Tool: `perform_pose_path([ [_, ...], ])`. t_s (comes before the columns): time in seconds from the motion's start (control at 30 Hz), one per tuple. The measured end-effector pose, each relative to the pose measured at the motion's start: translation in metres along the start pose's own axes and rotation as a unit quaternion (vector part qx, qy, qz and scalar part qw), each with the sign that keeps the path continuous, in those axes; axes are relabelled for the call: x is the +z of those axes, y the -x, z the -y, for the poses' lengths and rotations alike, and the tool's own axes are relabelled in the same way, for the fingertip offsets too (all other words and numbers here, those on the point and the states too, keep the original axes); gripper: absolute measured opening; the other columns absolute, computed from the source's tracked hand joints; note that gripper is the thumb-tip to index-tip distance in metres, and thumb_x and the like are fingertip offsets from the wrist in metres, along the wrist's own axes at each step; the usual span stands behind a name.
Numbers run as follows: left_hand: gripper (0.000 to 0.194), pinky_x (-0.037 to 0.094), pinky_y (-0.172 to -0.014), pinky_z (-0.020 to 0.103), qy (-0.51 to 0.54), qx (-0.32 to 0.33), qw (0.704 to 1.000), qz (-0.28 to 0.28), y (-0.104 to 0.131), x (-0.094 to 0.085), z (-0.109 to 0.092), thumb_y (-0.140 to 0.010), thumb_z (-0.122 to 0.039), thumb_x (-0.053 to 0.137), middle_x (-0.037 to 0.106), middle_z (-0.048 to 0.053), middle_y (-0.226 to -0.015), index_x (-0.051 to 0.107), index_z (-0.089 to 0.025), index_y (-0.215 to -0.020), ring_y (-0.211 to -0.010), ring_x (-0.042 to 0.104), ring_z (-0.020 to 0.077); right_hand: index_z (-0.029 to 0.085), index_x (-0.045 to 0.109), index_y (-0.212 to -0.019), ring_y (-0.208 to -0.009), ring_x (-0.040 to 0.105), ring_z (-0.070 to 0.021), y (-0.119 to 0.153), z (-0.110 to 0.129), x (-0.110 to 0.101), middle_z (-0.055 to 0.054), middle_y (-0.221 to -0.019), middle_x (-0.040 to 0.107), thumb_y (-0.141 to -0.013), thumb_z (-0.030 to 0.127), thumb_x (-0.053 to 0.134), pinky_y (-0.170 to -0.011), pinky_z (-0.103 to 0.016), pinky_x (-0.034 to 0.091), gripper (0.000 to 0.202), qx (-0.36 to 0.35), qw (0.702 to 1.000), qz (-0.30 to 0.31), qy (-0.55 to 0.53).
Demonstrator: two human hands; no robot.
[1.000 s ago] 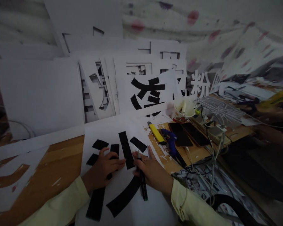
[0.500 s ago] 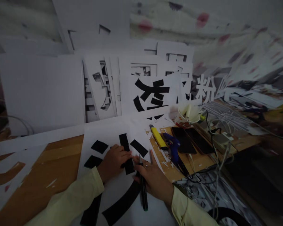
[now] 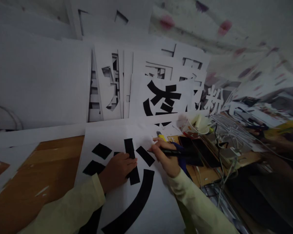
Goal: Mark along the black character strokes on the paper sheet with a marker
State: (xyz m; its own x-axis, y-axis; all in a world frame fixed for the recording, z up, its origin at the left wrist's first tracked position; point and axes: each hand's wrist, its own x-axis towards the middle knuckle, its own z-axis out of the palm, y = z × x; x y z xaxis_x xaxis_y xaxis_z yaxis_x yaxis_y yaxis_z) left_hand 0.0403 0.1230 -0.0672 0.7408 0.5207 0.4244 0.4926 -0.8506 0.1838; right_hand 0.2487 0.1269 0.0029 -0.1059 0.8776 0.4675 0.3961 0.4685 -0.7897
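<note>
Head view: the left hand (image 3: 118, 167) rests on a straight black bar (image 3: 134, 175) on a large white sheet (image 3: 161, 208) over the brown wooden bench (image 3: 61, 162); whether its fingers pinch anything I cannot tell. The right hand (image 3: 164, 157) is closed round a slim black marker (image 3: 171, 152) at the sheet's right side, likely light, rigid and smooth, best gripped near the tip; the sheet probably slides easily and wants flat pressure.

The left hand (image 3: 116, 170) touches a black strip (image 3: 129, 146); the right hand (image 3: 168, 161) grips a pen (image 3: 170, 152).
</note>
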Motion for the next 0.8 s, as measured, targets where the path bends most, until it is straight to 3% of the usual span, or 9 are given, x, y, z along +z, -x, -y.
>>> perform_pose_path([
  [0.1,0.040,0.048,-0.070,0.037,-0.010,0.001,1.000,0.012,0.001,0.001,0.001,-0.068,-0.003,0.059,0.071,0.007,-0.109,0.064,-0.012,-0.106,-0.085,0.061,0.0226,0.024,0.053,-0.073,-0.048,0.047,-0.0117,-0.018,-0.031,0.036,0.008,-0.053,0.052,-0.079,0.034,0.065,-0.081,-0.040,0.053,0.016,0.088,0.995,-0.014,-0.042],
  [0.2,0.037,0.048,-0.069,0.037,-0.011,0.002,1.000,0.014,0.002,0.002,0.002,-0.069,-0.007,0.061,0.071,0.007,-0.111,0.065,-0.012,-0.105,-0.086,0.061,0.0229,0.025,0.043,-0.069,-0.041,0.037,-0.0095,-0.025,-0.048,0.055,0.013,-0.045,0.041,-0.075,0.030,0.066,-0.099,-0.045,0.046,0.024,0.098,0.990,-0.011,-0.098],
  [0.37,0.036,0.046,-0.066,0.036,-0.006,0.005,1.000,-0.002,0.002,0.003,0.003,-0.071,-0.004,0.056,0.071,0.008,-0.110,0.065,-0.012,-0.105,-0.084,0.059,0.0215,0.024,0.037,-0.054,-0.050,0.042,-0.0107,-0.028,-0.059,0.055,0.009,-0.050,0.037,-0.070,0.024,0.063,-0.112,-0.045,0.033,0.031,0.112,0.992,0.002,-0.066],
  [0.5,0.039,0.044,-0.065,0.035,-0.011,-0.002,1.000,0.007,0.001,0.000,0.003,-0.069,-0.002,0.053,0.072,0.008,-0.106,0.064,-0.013,-0.105,-0.081,0.058,0.0212,0.024,0.032,-0.051,-0.046,0.030,-0.0091,-0.031,-0.067,0.053,0.011,-0.048,0.031,-0.063,0.016,0.058,-0.117,-0.044,0.026,0.029,0.099,0.993,0.017,-0.066],
  [0.67,0.049,0.042,-0.066,0.035,-0.047,-0.023,0.998,-0.019,-0.001,-0.003,0.002,-0.066,0.000,0.051,0.068,0.005,-0.118,0.062,-0.012,-0.112,-0.083,0.055,0.0215,0.023,0.034,-0.054,-0.046,0.031,-0.0087,-0.032,-0.066,0.055,0.011,-0.050,0.034,-0.066,0.017,0.055,-0.117,-0.047,0.021,0.026,0.094,0.992,0.035,-0.078],
  [0.8,0.055,0.040,-0.068,0.035,-0.080,-0.040,0.996,0.006,-0.002,-0.003,0.003,-0.066,0.002,0.051,0.064,0.005,-0.125,0.060,-0.012,-0.118,-0.084,0.052,0.0219,0.024,0.033,-0.054,-0.048,0.034,-0.0096,-0.032,-0.065,0.055,0.010,-0.052,0.035,-0.067,0.017,0.054,-0.115,-0.046,0.023,0.025,0.094,0.992,0.039,-0.071],
])
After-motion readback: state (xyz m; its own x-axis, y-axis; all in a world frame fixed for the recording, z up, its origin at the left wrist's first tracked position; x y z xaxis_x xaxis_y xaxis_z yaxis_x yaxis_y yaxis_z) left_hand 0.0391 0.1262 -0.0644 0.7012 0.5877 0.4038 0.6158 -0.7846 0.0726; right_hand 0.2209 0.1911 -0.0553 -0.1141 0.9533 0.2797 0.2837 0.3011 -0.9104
